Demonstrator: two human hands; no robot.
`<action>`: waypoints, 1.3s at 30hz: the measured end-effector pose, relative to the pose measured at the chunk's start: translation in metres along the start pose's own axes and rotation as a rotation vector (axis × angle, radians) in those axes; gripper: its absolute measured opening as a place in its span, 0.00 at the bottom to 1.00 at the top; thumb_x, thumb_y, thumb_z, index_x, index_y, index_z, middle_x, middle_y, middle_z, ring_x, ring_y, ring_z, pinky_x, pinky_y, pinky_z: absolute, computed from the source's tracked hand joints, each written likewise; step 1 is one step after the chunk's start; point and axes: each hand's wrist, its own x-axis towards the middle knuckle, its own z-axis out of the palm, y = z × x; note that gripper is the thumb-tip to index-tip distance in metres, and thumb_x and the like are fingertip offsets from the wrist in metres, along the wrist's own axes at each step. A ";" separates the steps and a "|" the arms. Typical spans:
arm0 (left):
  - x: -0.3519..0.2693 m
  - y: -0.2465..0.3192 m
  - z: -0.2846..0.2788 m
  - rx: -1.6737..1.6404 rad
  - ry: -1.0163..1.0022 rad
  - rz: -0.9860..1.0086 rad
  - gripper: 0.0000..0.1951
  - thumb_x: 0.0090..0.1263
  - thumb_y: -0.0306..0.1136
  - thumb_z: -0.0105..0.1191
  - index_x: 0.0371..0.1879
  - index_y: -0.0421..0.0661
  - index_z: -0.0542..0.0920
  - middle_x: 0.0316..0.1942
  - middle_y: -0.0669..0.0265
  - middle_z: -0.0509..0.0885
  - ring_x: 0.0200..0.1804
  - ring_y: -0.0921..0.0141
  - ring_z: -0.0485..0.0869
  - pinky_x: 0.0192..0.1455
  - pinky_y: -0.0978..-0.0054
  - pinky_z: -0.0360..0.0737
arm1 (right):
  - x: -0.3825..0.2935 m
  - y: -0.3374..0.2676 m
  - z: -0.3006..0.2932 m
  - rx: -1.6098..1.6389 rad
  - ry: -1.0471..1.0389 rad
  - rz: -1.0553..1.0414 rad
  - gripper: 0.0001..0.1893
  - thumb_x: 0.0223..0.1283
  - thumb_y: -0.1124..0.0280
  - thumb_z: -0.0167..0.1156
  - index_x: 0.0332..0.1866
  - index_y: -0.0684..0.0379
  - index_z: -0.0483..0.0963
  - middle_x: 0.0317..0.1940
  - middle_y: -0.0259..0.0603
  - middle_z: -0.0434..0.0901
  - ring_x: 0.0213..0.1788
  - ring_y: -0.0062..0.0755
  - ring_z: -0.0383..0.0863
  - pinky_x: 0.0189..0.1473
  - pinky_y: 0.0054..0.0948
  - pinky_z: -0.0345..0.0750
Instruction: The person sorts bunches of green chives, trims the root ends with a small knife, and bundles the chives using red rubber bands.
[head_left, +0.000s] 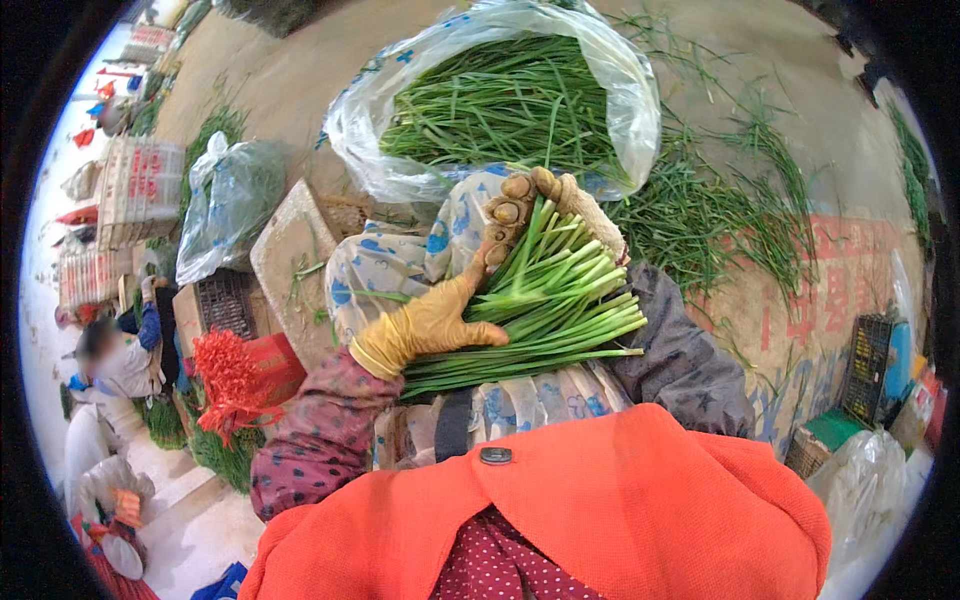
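My left hand (427, 322), in a yellow glove with stained bare fingertips, grips a bundle of long green leafy stalks (525, 322), probably garlic chives; its thumb lies over them and the other fingers are partly hidden. The pale cut ends point right. My right hand (559, 196), in a worn beige knit glove, is curled at the bundle's far end, with stalks at its fingers. The two hands' fingertips are close together. Beneath the bundle is my lap in a patterned plastic apron (375, 277). Beyond it stands an open clear plastic bag (637, 105) full of the same stalks.
Loose green leaves (690, 210) lie on the floor at right. At left are a flat board (289, 255), red ties (221, 367) by a red box (270, 367), a knotted plastic bag (225, 202) and a white crate (142, 187). Another person (124, 360) sits farther left.
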 end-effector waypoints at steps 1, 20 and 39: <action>0.004 0.004 0.012 -0.101 0.049 -0.014 0.56 0.67 0.60 0.61 0.78 0.35 0.41 0.74 0.40 0.61 0.76 0.53 0.63 0.74 0.67 0.62 | -0.005 -0.005 0.003 -0.151 0.138 -0.058 0.26 0.69 0.45 0.57 0.57 0.58 0.74 0.53 0.46 0.80 0.55 0.47 0.80 0.58 0.51 0.79; -0.003 0.009 0.034 -0.178 0.214 -0.205 0.39 0.72 0.54 0.58 0.71 0.37 0.64 0.57 0.45 0.81 0.62 0.56 0.81 0.62 0.66 0.75 | -0.150 -0.152 0.028 -1.771 1.236 0.008 0.25 0.79 0.50 0.41 0.62 0.60 0.71 0.59 0.43 0.76 0.56 0.38 0.78 0.49 0.35 0.77; 0.007 0.010 0.011 -0.695 0.561 -0.301 0.38 0.61 0.48 0.73 0.63 0.34 0.73 0.53 0.63 0.83 0.53 0.72 0.80 0.59 0.74 0.76 | -0.040 0.005 0.046 -0.783 0.821 -0.283 0.33 0.55 0.78 0.65 0.69 0.67 0.65 0.50 0.39 0.81 0.49 0.27 0.81 0.53 0.26 0.78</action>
